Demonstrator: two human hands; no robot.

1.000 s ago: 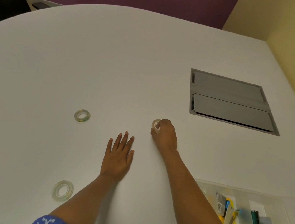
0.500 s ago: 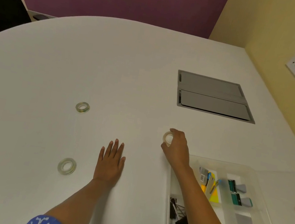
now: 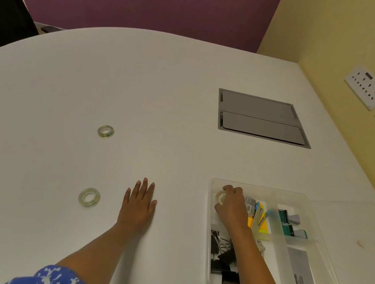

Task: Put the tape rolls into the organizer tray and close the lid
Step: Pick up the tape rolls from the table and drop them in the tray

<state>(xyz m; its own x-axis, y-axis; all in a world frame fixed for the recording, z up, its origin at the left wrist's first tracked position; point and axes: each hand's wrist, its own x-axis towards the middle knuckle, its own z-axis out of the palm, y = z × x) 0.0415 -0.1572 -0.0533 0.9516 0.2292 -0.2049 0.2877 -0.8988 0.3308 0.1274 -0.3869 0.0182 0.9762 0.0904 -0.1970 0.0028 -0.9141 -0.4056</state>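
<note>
A person's right hand (image 3: 232, 209) reaches into the far-left compartment of a clear plastic organizer tray (image 3: 269, 192) on a white table (image 3: 165, 88), fingers curled and pinching a small roll of clear tape (image 3: 220, 197) between thumb and fingertips; the roll stands on edge, half covered by the hand, and whether it touches the tray floor cannot be made out. The right forearm runs diagonally across the tray's near-left compartment, covering part of a heap of black binder clips (image 3: 223, 259). The left hand (image 3: 138, 204) lies palm down on the table to the left of the tray, fingers straight and pressed close together, thumb slightly apart, gripping nothing. Two more tape rolls lie flat on the table well to the left: a nearer clear roll (image 3: 89, 197) just left of the left hand, and a farther roll (image 3: 105, 131) with a greenish tint. The tray's other compartments hold yellow sticky notes (image 3: 263, 229), green-and-grey items too small to identify, and a grey card (image 3: 301, 272). The transparent lid (image 3: 354, 219) lies open to the right of the tray, its edges faint against the table. Blue patterned sleeves (image 3: 54, 280) are cut off at the near edge.
</note>
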